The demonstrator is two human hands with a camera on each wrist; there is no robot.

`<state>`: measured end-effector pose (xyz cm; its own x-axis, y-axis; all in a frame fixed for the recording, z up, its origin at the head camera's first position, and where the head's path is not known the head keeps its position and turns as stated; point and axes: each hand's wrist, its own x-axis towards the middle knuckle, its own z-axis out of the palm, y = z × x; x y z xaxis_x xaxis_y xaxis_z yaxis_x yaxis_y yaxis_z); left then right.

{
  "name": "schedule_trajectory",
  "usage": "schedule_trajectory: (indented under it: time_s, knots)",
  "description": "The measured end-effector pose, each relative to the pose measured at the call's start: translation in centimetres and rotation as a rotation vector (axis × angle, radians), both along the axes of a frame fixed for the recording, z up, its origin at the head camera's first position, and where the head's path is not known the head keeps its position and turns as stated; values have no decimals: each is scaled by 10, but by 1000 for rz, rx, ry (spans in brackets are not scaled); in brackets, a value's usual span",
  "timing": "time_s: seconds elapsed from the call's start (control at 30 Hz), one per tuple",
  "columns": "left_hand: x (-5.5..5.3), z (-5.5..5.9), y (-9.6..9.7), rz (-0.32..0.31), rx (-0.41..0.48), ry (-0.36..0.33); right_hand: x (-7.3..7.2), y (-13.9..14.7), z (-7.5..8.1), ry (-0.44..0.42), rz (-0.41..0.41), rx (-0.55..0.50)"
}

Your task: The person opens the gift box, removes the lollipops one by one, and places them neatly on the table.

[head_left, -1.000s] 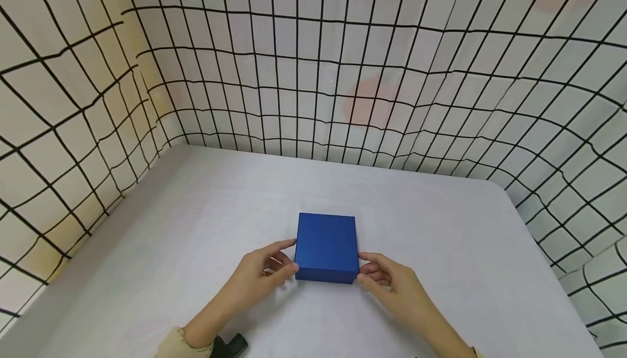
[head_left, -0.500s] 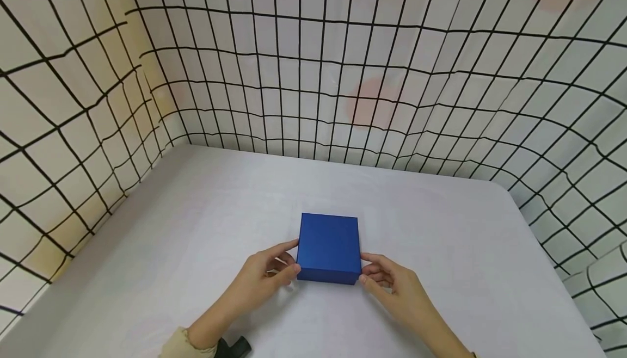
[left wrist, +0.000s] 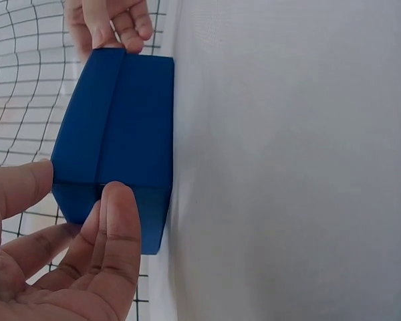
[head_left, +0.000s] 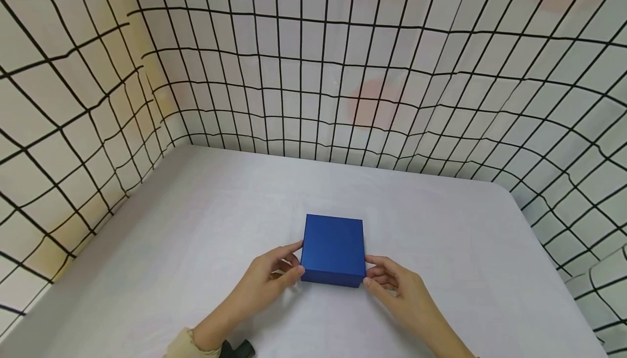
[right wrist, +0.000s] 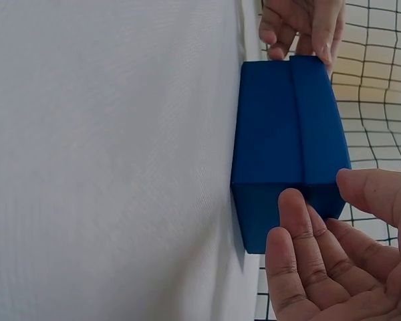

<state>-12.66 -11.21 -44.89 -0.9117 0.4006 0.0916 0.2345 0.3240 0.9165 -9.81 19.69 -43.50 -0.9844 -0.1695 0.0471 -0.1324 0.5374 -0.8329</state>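
A square, flat blue box [head_left: 334, 246] stands on the white-covered table between both hands. My left hand [head_left: 266, 279] holds its left side, thumb at the near corner and index finger farther back. My right hand [head_left: 404, 295] holds the right side in much the same way. In the left wrist view a seam runs along the box [left wrist: 137, 120] between its lid and its base. There the left thumb touches the lid's edge, with the other fingers along the side. The right wrist view shows the right thumb on the lid [right wrist: 321, 127] and fingertips near the seam.
A white cloth [head_left: 235, 195] covers the table. Black grid netting [head_left: 338, 69] over pale sheeting rises behind it and along both sides. A small dark object [head_left: 240, 349] shows by the left sleeve [head_left: 193, 344] at the bottom edge.
Over the last half second the box and both hands have shifted slightly to the right together. The hands' hold looks the same, and the camera view has moved a little.
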Motion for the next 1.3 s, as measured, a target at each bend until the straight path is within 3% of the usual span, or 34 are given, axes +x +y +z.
schedule_trajectory:
  time_s: [0.63,1.3]
  knots:
    - [3,3,5,3,24,-16,2,3,3,5,9,-3]
    - [5,9,7,25,24,29,2,4,15,17,31,1]
